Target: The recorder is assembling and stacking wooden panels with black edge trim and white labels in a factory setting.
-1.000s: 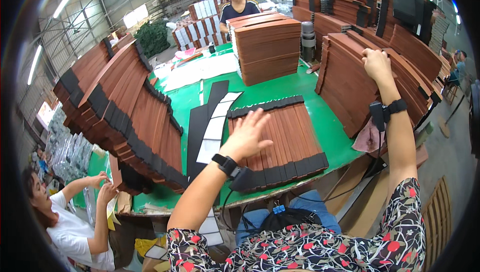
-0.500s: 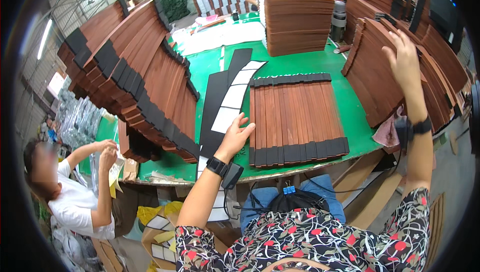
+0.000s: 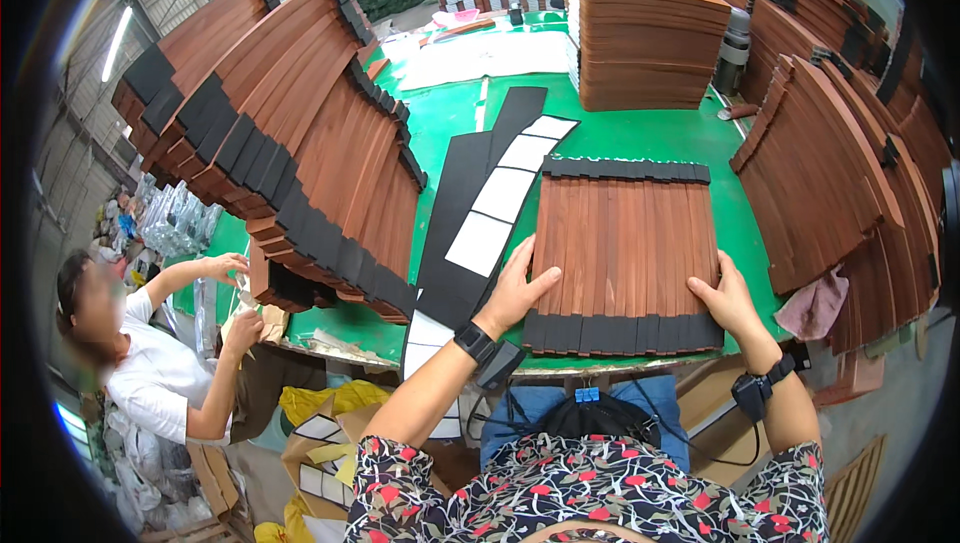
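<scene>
A row of reddish-brown wooden slats lies side by side on the green table, with black covering both ends of the row. My left hand grips its left edge, thumb over the slats and fingers along the side. At the right edge my right hand holds it the same way, thumb on top. Left of the row lie long black strips, partly under a strip of white panels with black borders.
Tall stacks of black-ended slats lean at the left. A block of stacked slats stands at the back, beside a dark flask. More slats and a pink cloth are at right. A co-worker sits at left; another stands behind.
My right hand has come down from the slats stacked at the right to the row's right edge. My left hand has closed on the left edge. The view has shifted.
</scene>
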The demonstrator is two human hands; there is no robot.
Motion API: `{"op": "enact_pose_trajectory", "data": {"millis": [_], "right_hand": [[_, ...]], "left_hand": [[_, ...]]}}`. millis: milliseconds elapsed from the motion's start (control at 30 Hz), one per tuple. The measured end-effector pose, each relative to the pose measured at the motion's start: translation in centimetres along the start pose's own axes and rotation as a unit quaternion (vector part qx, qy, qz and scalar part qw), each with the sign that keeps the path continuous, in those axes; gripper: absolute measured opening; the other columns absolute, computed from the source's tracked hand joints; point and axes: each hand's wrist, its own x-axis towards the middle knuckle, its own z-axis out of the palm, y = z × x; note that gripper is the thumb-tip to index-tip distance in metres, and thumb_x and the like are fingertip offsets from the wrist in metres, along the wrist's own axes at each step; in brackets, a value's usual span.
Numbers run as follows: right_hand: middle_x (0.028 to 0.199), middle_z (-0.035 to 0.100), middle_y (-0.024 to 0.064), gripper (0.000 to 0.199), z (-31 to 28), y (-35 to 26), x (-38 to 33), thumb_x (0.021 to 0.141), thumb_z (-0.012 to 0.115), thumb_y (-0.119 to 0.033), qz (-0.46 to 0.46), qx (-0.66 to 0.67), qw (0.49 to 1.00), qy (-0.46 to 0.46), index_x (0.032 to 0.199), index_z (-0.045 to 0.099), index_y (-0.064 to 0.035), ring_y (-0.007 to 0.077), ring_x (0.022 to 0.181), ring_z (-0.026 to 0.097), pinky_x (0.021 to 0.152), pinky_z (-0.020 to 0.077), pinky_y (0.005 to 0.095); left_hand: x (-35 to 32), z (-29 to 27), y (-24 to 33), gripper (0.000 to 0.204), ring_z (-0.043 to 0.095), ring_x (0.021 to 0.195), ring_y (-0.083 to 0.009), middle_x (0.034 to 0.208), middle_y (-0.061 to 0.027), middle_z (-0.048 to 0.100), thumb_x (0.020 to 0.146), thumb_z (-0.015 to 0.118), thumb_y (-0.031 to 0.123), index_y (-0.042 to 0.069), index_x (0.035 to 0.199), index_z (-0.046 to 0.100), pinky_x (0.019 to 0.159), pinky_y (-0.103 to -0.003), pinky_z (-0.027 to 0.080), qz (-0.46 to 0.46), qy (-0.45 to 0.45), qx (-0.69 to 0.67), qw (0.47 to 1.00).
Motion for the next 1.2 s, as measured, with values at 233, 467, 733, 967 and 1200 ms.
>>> {"op": "enact_pose_trajectory", "data": {"millis": [233, 467, 733, 967, 1200], "right_hand": [[0.134, 0.053, 0.0178, 0.059, 0.4, 0.2, 0.0, 0.085, 0.061, 0.0, -0.012, 0.262, 0.965, -0.019, 0.139, 0.04, 0.008, 0.0247, 0.124, 0.051, 0.105, 0.0398, 0.0365], [0.144, 0.043, 0.0203, 0.061, -0.6, 6.3, 0.2, 0.095, 0.056, -0.009, 0.009, 0.404, 0.915, -0.021, 0.145, 0.028, 0.0106, 0.0247, 0.133, 0.043, 0.111, 0.0303, 0.0347], [0.141, 0.047, 0.018, 0.058, -0.4, 9.4, 0.8, 0.098, 0.055, -0.019, -0.023, 0.442, 0.895, -0.05, 0.143, 0.033, 0.0109, 0.0224, 0.128, 0.047, 0.108, 0.0339, 0.0329], [0.137, 0.05, 0.0169, 0.059, 0.0, 11.2, 0.8, 0.099, 0.054, -0.024, -0.02, 0.433, 0.9, -0.047, 0.143, 0.034, 0.0102, 0.0214, 0.122, 0.051, 0.103, 0.0386, 0.0313], [0.136, 0.049, 0.0176, 0.061, 0.5, 8.1, -1.9, 0.099, 0.055, -0.024, -0.097, 0.483, 0.868, -0.06, 0.144, 0.032, 0.0087, 0.0225, 0.121, 0.052, 0.099, 0.043, 0.0327]], "left_hand": [[-0.7, 0.4, 1.9, 0.065, 0.035, 0.136, -0.0228, 0.145, -0.0155, 0.037, 0.094, 0.06, 0.023, -0.005, 0.145, 0.032, 0.114, -0.035, 0.027, -0.042, 0.066, -0.118, 0.99], [2.9, 1.0, 8.2, 0.043, 0.036, 0.136, -0.0218, 0.141, -0.0123, 0.043, 0.101, 0.047, 0.02, -0.002, 0.139, 0.047, 0.114, -0.034, 0.027, 0.064, 0.046, -0.058, 0.995], [6.5, 5.5, 15.4, 0.06, 0.03, 0.137, -0.0198, 0.152, -0.0112, 0.022, 0.098, 0.057, 0.03, 0.016, 0.15, 0.031, 0.111, -0.034, 0.029, 0.068, -0.008, -0.085, 0.994], [5.8, 7.6, 19.3, 0.089, 0.028, 0.138, -0.0204, 0.156, -0.0115, 0.015, 0.097, 0.057, 0.04, 0.022, 0.155, -0.008, 0.112, -0.034, 0.029, 0.002, -0.113, -0.387, 0.915], [1.3, 7.9, 20.8, 0.094, 0.021, 0.142, -0.0202, 0.159, -0.01, 0.008, 0.098, 0.056, 0.035, 0.02, 0.154, -0.018, 0.115, -0.035, 0.022, 0.013, -0.116, -0.381, 0.917]]}}
